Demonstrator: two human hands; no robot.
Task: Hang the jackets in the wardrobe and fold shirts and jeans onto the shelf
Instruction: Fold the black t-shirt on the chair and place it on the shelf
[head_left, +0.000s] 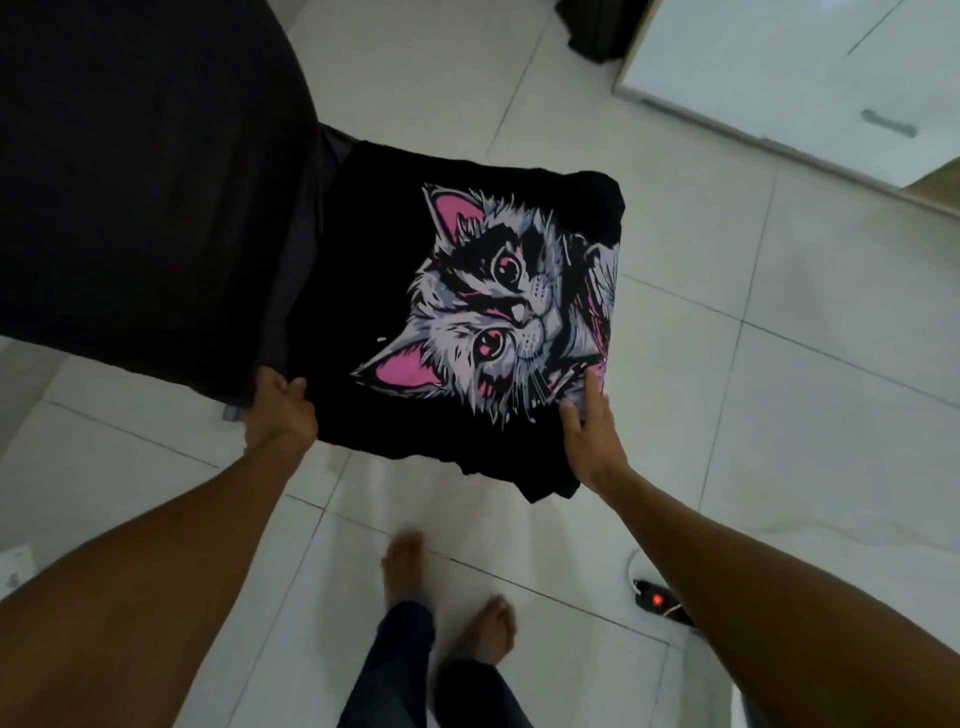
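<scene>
A folded black T-shirt (374, 291) with a grey and pink cat print is held flat in the air above the tiled floor. My left hand (280, 410) grips its near left edge, thumb on top and fingers underneath. My right hand (589, 436) holds the near right corner, with fingers lying on the print and the rest under the cloth. A loose flap of the shirt hangs down below my right hand. The far left edge of the shirt touches a dark bed cover (135, 171).
The dark bed fills the upper left. A white wardrobe door (789, 67) with a handle stands at the upper right, dark cloth (597, 31) beside it. My bare feet (447, 597) are on the white tiles below. A black power strip (657, 600) with a red light lies at the lower right.
</scene>
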